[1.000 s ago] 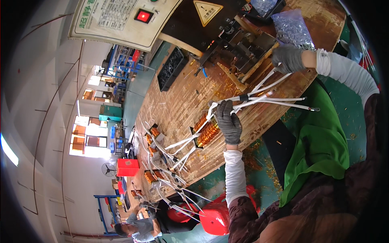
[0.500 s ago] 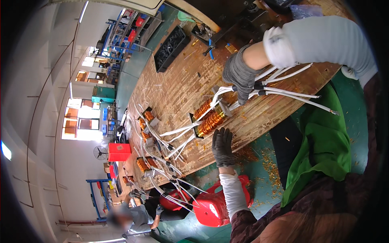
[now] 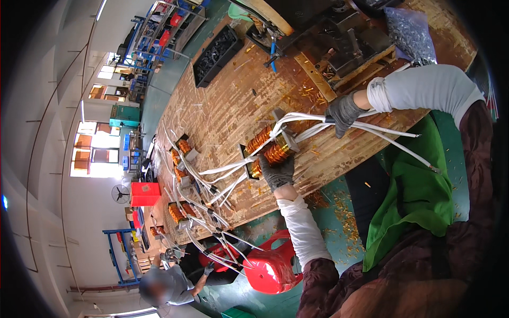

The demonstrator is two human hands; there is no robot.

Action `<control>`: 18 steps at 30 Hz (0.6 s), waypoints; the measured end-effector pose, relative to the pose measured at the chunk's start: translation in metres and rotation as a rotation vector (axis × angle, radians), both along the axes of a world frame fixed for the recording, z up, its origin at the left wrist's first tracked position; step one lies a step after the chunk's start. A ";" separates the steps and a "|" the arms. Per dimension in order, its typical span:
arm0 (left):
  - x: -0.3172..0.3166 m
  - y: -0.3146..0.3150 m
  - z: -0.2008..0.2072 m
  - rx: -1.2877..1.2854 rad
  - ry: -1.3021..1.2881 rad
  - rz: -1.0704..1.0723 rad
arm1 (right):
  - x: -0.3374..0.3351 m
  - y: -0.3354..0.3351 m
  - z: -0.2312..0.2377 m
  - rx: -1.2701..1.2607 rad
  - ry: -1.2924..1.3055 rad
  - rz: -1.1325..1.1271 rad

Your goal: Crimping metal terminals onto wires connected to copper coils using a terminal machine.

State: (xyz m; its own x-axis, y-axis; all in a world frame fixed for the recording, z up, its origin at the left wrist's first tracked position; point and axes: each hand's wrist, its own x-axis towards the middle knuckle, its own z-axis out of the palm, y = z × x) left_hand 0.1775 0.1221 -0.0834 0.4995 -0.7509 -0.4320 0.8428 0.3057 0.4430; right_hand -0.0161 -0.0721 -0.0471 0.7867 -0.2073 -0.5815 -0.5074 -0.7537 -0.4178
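A copper-wound coil pair (image 3: 278,153) with a dark end plate and grey metal brackets lies on the worn wooden table (image 3: 222,124). My left hand (image 3: 278,173), in a dark grey glove, is closed on the near coil's side beside the end plate; its fingertips are partly hidden. My right hand (image 3: 345,112), gloved likewise, is closed around the bundle of white cables (image 3: 307,117) running from the coils. Past that hand, loose cable ends (image 3: 403,151) stick out over the table edge, above a green cloth (image 3: 424,196) on my lap.
More copper coils (image 3: 177,212) with white leads lie farther left along the table. A black bin (image 3: 217,55) of dark parts, a blue-handled tool (image 3: 273,55), a dark metal fixture (image 3: 355,50) and a plastic bag (image 3: 411,34) are at the back. A red stool (image 3: 268,270) stands below; a co-worker (image 3: 177,283) sits beyond.
My left hand has moved up onto the coil and closed on it. My right hand has slid right along the cables, away from the coils. The view has shifted slightly.
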 end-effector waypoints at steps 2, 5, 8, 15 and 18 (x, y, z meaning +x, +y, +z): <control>0.013 0.003 0.006 -0.001 -0.034 -0.021 | 0.008 0.000 0.002 0.075 -0.047 -0.038; 0.014 0.001 0.007 0.032 -0.106 -0.060 | 0.001 0.018 0.018 -0.044 -0.114 -0.121; 0.029 0.008 0.004 0.009 -0.137 0.111 | -0.008 0.039 0.030 0.035 -0.232 -0.140; -0.006 0.035 -0.012 0.121 -0.409 0.293 | -0.059 0.104 0.030 -0.012 -0.418 -0.095; -0.019 0.071 -0.002 0.111 -0.491 0.397 | -0.083 0.128 0.054 -0.132 -0.567 0.007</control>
